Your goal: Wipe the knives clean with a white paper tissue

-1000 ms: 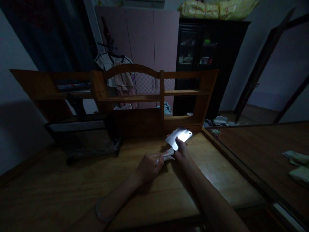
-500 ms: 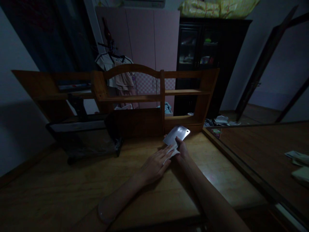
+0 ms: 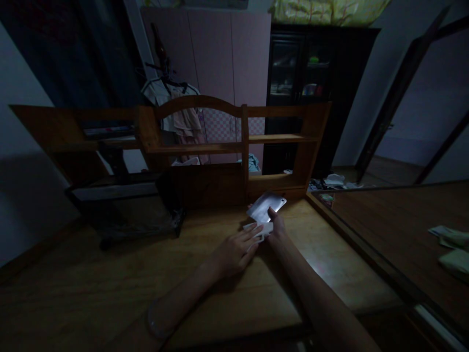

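Note:
A silver tablet point(image 3: 264, 207) is held above the wooden desk, its back with the camera corner facing me and its far end tilted up. My right hand point(image 3: 277, 232) grips the right edge, thumb on the back and fingers hidden underneath. Under the fingers of my left hand point(image 3: 239, 248) lies a white tissue point(image 3: 266, 228), pressed against the near part of the tablet. The left fingertips rest over the tissue, so part of it is covered.
The wooden desk point(image 3: 205, 293) carries a shelf unit point(image 3: 205, 148) along its back. On the left stands a dark-framed monitor-like thing point(image 3: 124, 210), blurred by shade. To the right, a brown wooden surface point(image 3: 395, 215) holds pale cloth or paper point(image 3: 454, 239). Cabinets stand behind.
My left hand has slid slightly toward me and left with the tissue, which now lies flatter across the tablet's near end. My right hand stays on the tablet. The view shifted a little.

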`<action>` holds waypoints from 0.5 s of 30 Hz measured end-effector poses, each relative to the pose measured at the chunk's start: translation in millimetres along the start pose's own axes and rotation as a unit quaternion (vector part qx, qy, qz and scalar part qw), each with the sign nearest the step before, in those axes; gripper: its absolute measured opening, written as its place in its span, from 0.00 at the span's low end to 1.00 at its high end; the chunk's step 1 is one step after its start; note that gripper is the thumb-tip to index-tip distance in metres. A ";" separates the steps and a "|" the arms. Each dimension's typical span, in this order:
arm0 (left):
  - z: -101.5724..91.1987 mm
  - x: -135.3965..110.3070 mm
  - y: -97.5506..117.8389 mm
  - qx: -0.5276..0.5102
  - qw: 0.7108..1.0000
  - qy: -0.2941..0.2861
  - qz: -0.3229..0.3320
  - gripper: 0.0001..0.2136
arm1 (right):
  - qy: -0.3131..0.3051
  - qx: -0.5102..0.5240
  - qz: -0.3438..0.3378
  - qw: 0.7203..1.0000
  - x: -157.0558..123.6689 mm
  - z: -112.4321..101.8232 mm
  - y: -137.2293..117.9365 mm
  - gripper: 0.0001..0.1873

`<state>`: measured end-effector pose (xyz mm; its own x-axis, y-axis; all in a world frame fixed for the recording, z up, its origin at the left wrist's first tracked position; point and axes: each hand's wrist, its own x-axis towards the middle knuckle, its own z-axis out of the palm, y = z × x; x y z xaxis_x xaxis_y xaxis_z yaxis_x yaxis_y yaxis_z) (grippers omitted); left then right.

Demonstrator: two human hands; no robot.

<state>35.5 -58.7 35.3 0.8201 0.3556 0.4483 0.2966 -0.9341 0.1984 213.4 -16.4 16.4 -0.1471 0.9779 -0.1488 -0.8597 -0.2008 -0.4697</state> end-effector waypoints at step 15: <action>-0.7 -14.7 -9.3 -0.041 0.990 0.132 -0.021 0.16 | 0.009 0.050 -0.138 0.989 12.0 -13.0 -3.9 0.18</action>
<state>20.3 -55.2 27.5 0.6488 0.3996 0.6477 0.2776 -0.9167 0.2875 221.3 -4.7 5.1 0.1072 0.9933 -0.0434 -0.9099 0.0804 -0.4070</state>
